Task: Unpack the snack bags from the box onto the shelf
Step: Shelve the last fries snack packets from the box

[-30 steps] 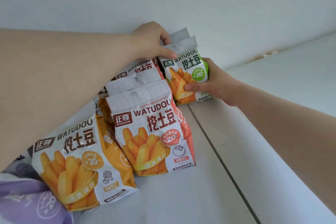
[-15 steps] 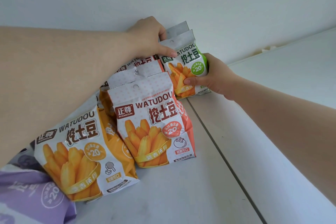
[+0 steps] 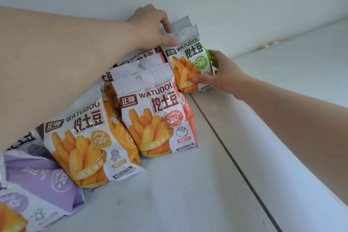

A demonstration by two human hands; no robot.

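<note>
Shelf (image 3: 169, 203) already carries a row of bags, near to far: purple bag (image 3: 43, 181), yellow bag (image 3: 88, 141), red bag (image 3: 158, 115). At the far end the green bag (image 3: 188, 64) stands against the wall — left hand (image 3: 150, 26) fingers pinch its top edge, right hand (image 3: 224, 75) fingers grip its side. Looks well along; box not in view, so what remains is unclear.

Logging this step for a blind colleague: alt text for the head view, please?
Both hands hold a green-trimmed fries snack bag upright at the shelf's back wall: left hand pinching its top, right hand its lower side. Red, orange and purple bags stand in rows nearer the camera.
</note>
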